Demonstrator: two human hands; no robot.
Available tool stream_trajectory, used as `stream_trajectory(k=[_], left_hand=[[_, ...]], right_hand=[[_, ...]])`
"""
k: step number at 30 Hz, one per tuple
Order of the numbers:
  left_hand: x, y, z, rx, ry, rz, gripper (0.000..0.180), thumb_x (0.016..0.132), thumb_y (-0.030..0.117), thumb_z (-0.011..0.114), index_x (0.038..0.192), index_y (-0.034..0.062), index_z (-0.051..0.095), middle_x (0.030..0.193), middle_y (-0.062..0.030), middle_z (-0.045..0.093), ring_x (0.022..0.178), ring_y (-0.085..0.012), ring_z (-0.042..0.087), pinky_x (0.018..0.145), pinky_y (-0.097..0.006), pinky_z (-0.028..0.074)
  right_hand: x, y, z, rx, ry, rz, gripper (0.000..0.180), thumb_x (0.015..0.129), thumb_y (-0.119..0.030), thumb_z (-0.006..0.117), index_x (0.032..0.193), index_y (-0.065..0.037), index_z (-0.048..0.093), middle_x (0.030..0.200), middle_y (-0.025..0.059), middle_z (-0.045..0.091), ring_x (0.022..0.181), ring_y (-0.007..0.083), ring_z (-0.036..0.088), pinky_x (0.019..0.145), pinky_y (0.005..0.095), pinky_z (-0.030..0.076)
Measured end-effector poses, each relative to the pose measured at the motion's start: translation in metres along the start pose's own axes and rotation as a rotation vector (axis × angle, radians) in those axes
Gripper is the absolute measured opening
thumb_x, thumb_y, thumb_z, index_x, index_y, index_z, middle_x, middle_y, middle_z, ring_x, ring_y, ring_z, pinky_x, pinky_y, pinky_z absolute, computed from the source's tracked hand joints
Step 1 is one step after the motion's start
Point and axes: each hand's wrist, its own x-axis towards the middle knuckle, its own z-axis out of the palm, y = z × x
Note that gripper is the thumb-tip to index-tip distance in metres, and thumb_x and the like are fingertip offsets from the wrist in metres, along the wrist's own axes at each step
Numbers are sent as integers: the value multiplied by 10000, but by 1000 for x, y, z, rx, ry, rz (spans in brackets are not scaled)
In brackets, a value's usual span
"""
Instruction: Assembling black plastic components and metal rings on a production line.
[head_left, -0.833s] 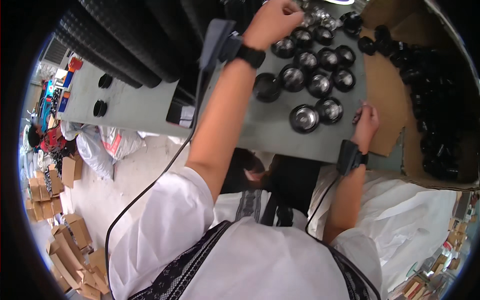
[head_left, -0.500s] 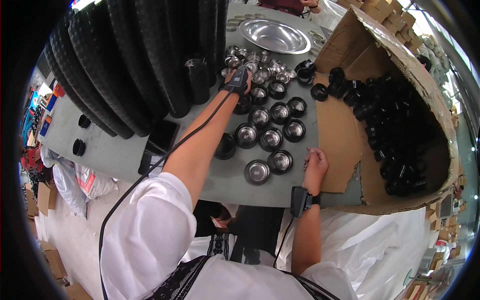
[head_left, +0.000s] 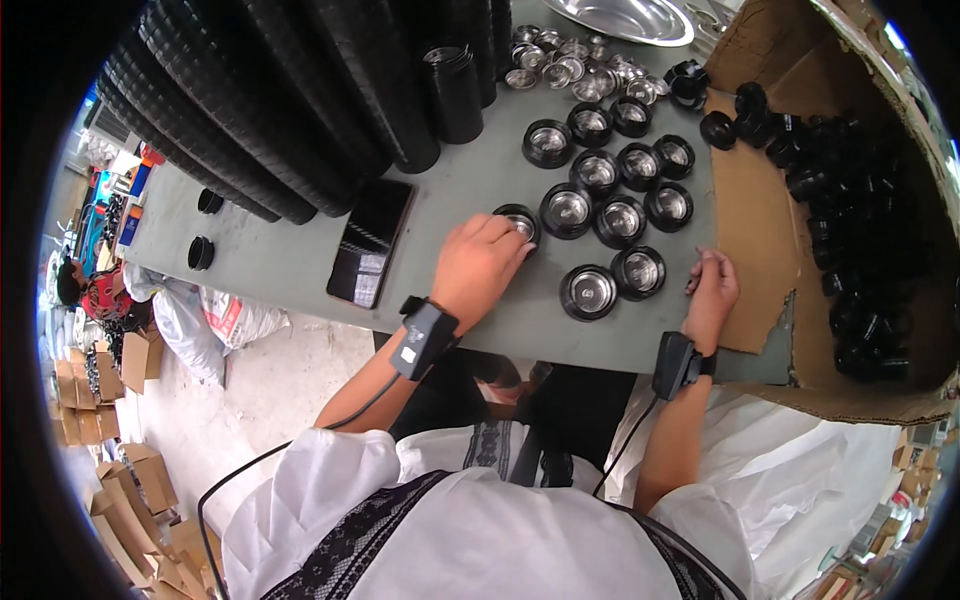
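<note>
My left hand (head_left: 480,264) is at the table's near half, fingers closed at a round black cap (head_left: 531,240). A shiny metal insert (head_left: 520,226) shows inside that cap, under my fingertips; the fingers partly hide both. My right hand (head_left: 713,292) rests near the table's front right, fingers loosely curled, with nothing seen in it. Between and beyond the hands stand several black caps (head_left: 567,211) with metal inserts in them, open side up. A heap of loose metal inserts (head_left: 590,70) lies behind them.
Tall stacked black columns (head_left: 385,90) stand at the left. A dark phone (head_left: 370,245) lies before them. A cardboard box (head_left: 850,393) with many black caps (head_left: 840,200) is at the right, its flap on the table. A metal basin (head_left: 650,35) sits at the back.
My left hand has come back from the heap of metal inserts to the near black cap. My right hand stays curled by the flap. The whole view has shifted.
</note>
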Motion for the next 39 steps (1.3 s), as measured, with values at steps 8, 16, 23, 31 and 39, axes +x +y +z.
stream_trajectory(k=[8, 16, 23, 31, 39], left_hand=[[3, 0, 0, 221, -125, 116, 149, 794, 206, 623, 835, 63, 615, 886, -34, 572, 859, -226, 544, 704, -355, 440], [9, 6, 8, 330, -190, 49, 172, 770, 234, 650, 800, 71, 603, 847, -37, 545, 840, -221, 535, 706, -355, 437], [1, 12, 3, 318, 49, 138, 217, 736, 234, 698, 830, 63, 603, 1090, -107, 546, 967, -271, 531, 779, -387, 427], [2, 57, -6, -312, 39, 40, 248, 670, 190, 739, 852, 93, 602, 1213, -121, 495, 1044, -301, 494, 844, -416, 408], [-11, 70, 46, -283, -12, 83, 390, 626, 142, 772, 972, 103, 594, 1194, -142, 488, 1016, -341, 512, 857, -416, 436]], right_hand=[[1, 5, -2, 20, 22, -4, 179, 908, -152, 511, 973, -11, 601, 674, -29, 494, 556, 23, 407, 487, 169, 320], [-1, 5, -2, 27, -1, -30, 181, 900, -162, 525, 958, -12, 609, 672, -33, 488, 551, 24, 401, 485, 173, 316], [0, 4, -2, 35, 11, -24, 180, 899, -159, 527, 960, -10, 608, 667, -36, 482, 543, 21, 393, 482, 173, 314], [5, 6, -4, 46, -9, -31, 188, 895, -150, 527, 974, -6, 618, 668, -44, 480, 542, 13, 385, 475, 165, 297], [1, 4, -2, 57, -3, -33, 198, 893, -157, 528, 979, -6, 624, 672, -44, 484, 547, 17, 391, 483, 164, 305]])
